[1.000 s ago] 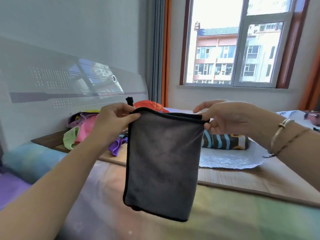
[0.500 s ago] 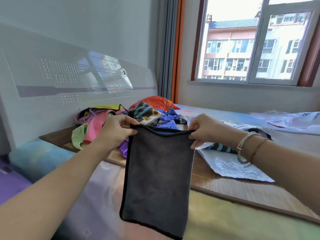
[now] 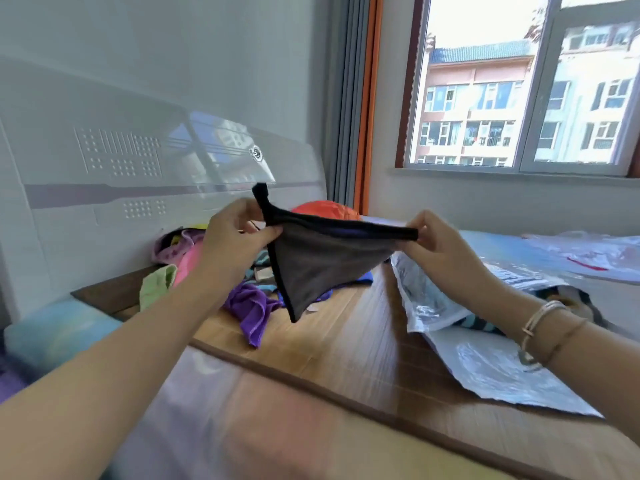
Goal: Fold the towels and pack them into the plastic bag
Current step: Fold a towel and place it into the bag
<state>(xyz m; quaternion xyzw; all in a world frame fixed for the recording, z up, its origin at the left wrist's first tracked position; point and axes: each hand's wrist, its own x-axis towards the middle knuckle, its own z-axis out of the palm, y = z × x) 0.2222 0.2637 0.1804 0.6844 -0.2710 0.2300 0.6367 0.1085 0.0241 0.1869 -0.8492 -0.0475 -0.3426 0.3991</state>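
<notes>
- Bedroom, daylit: white glossy headboard (image 3: 114, 174) at left, grey and orange curtains in the middle, one window (image 3: 519, 98) at right facing apartment blocks.
- Wooden board (image 3: 346, 341) laid across the bed, its near edge running diagonally from left down to lower right; bare wood between the pile and the bag.
- At the left end of the board, one loose pile of towels (image 3: 180, 261): pink, light green, purple, blue, striped, orange at the back; exact count impossible, since they overlap.
- Purple towel (image 3: 252, 306) spilling from the pile toward the board's near edge.
- Left hand (image 3: 235, 237) raised above the pile, thumb and curled fingers pinching the left top corner of one dark grey towel (image 3: 322, 265); small black loop sticking up above the grip.
- Towel held in the air between both hands, top edge stretched roughly level, body sagging to a point that hangs above the board, clear of it.
- Right hand (image 3: 436, 240) pinching the opposite top corner, fingers curled; two bracelets on that wrist.
- One silvery plastic bag (image 3: 485, 365) lying flat on the board below the right forearm, mouth toward the pile, a striped towel (image 3: 481, 325) partly visible inside.
- Further right, on the bedding, more crumpled clear plastic (image 3: 588, 251); whether bag or sheet, cannot tell.
</notes>
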